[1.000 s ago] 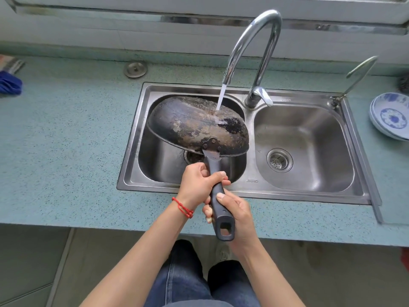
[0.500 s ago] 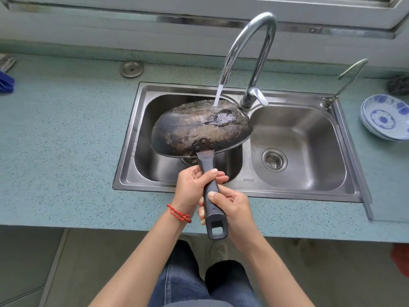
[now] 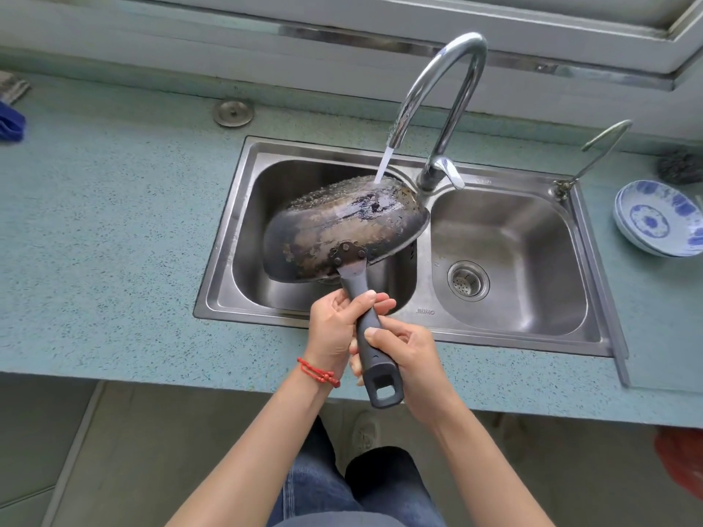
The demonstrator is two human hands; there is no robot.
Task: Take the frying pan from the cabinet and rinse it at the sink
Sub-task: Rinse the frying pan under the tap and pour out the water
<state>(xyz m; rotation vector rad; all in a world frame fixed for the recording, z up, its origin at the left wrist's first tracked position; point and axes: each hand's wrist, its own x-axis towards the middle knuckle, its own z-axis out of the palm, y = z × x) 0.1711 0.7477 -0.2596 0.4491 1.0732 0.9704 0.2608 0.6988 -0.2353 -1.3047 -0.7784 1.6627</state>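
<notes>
Both the left hand (image 3: 336,329) and right hand (image 3: 405,355) grip the dark, scorched metal frying pan (image 3: 342,232) by its handle, underside tilted up over the steel sink's (image 3: 224,237) left basin, evidently so the water rinses its base.

a speckled teal countertop (image 3: 114,222) ran below a metal-framed window (image 3: 494,28); grey floor tiles (image 3: 114,450) lay underneath, in even daylight.

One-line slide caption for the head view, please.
Both hands, left hand and right hand, grip the upturned frying pan under the running faucet.
</notes>
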